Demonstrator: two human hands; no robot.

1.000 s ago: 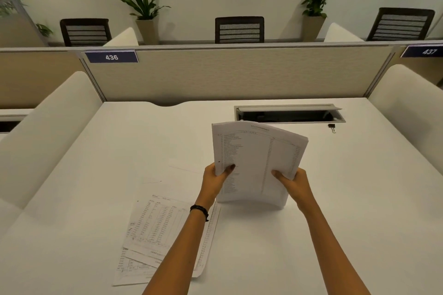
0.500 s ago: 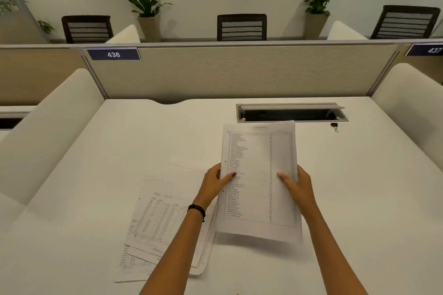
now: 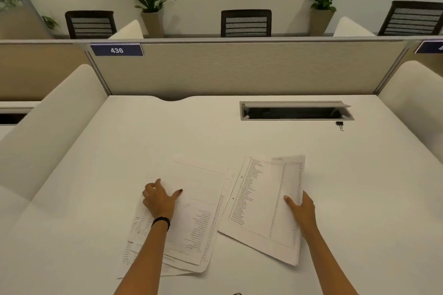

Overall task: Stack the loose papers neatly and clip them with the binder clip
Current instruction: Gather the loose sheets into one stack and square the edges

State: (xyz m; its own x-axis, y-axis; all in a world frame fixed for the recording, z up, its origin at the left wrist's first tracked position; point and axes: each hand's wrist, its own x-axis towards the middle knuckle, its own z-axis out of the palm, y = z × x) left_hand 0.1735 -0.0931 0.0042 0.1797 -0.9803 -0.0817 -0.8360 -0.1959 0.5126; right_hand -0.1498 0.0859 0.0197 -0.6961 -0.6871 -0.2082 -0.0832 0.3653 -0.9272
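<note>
A gathered stack of printed papers (image 3: 261, 201) lies low over the white desk (image 3: 359, 187) at centre right. My right hand (image 3: 299, 208) grips its right edge, thumb on top. Several loose printed sheets (image 3: 196, 223) lie fanned and overlapping at centre left. On their upper left part rests my left hand (image 3: 159, 199), fingers spread and pressing down, holding nothing. A small black binder clip (image 3: 339, 124) sits far back right, just in front of the cable slot, apart from both hands.
An open cable slot (image 3: 296, 110) is cut into the desk's back right. A beige partition (image 3: 239, 69) closes the far edge, with padded side dividers (image 3: 48, 122) left and right. Chairs and potted plants stand beyond it.
My left hand let go of the held stack and moved left onto the loose sheets. The stack came down from upright to nearly flat, held by my right hand alone.
</note>
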